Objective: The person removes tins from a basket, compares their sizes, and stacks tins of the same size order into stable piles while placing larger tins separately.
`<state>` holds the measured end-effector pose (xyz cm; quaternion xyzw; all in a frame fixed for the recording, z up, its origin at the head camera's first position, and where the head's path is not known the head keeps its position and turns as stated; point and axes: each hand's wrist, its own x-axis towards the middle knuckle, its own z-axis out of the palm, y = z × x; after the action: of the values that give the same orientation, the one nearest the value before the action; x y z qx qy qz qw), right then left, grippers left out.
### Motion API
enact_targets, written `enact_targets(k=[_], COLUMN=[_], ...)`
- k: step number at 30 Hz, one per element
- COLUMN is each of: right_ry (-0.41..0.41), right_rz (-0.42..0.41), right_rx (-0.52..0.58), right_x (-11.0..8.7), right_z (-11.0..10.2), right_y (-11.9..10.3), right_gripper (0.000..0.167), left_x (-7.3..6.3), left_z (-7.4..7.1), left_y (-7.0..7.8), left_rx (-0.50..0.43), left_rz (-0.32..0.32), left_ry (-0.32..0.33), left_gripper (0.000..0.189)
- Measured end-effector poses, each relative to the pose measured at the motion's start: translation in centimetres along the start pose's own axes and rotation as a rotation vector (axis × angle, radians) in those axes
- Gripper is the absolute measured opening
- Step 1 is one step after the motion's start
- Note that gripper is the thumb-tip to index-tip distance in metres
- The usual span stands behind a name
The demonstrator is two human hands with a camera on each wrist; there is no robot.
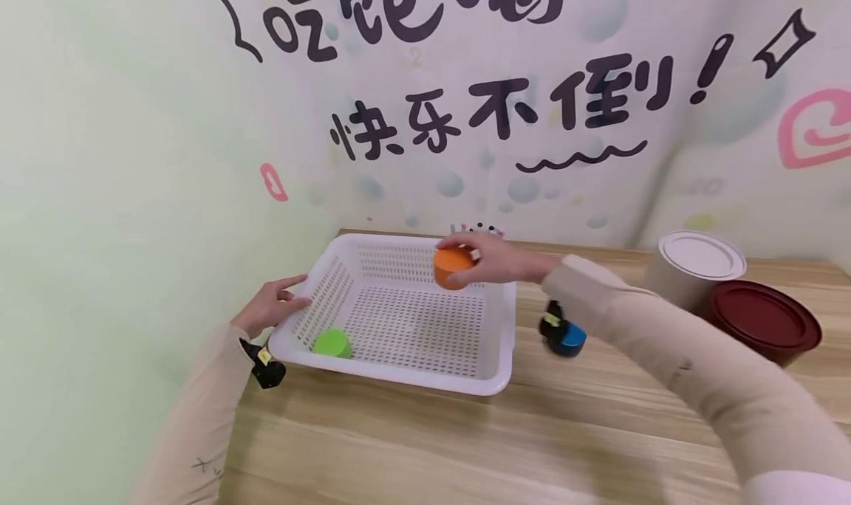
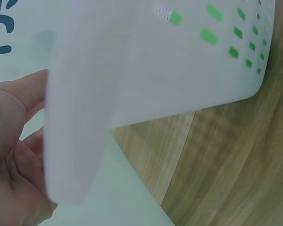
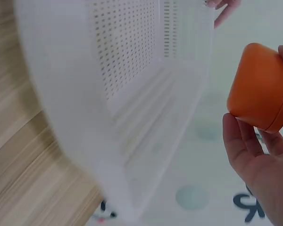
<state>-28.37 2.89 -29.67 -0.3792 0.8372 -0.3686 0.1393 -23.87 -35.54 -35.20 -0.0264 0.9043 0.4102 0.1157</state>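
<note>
My right hand (image 1: 490, 258) grips a small orange round container (image 1: 452, 267) above the back right part of a white plastic basket (image 1: 495, 383). In the right wrist view, the fingers and part of the thumb surround the orange container (image 3: 259, 87), and a seam runs around it. At the basket's left rim is my left hand (image 1: 269, 307), holding the edge; in the left wrist view the rim (image 2: 80, 108) hides part of its fingers. Inside the basket, a green round container (image 1: 333, 343) lies in the front left corner.
A blue round object (image 1: 573, 338) is on the wooden table (image 1: 399, 446), partly behind the black right wrist camera (image 1: 552, 326). Farther right stand a white lidded can (image 1: 701, 258) and a dark red lidded can (image 1: 764, 317). A printed wall covering (image 1: 425, 187) rises behind.
</note>
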Motion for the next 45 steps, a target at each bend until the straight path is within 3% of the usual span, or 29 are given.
enact_targets(k=[5,10,17,28,45], right_ry=[0.126,0.245,0.276,0.302,0.312], right_rz=[0.075,0.122,0.169,0.194,0.219], right_rx=[0.005,0.005,-0.082,-0.205,-0.095], right_x=[-4.9,-8.6,-12.2,-13.1,-14.4], right_z=[-1.6,-1.5,0.1,2.2,2.4], right_y=[1.4,4.2,8.8,11.5,11.2], right_gripper=[0.052,0.053,0.056,0.058,0.065], left_x=[-0.4,-0.9,-0.7,-0.7,-0.3], left_z=[-0.3,-0.7,-1.0,-0.5,0.1], left_y=[-0.2,-0.3,-0.2,-0.1,0.2], left_rx=[0.009,0.022,0.028,0.018,0.025], left_rz=[0.008,0.011,0.009,-0.001,0.028], left_ry=[0.018,0.022,0.009,-0.001,-0.009], left_gripper=[0.062,0.063,0.063,0.064,0.062])
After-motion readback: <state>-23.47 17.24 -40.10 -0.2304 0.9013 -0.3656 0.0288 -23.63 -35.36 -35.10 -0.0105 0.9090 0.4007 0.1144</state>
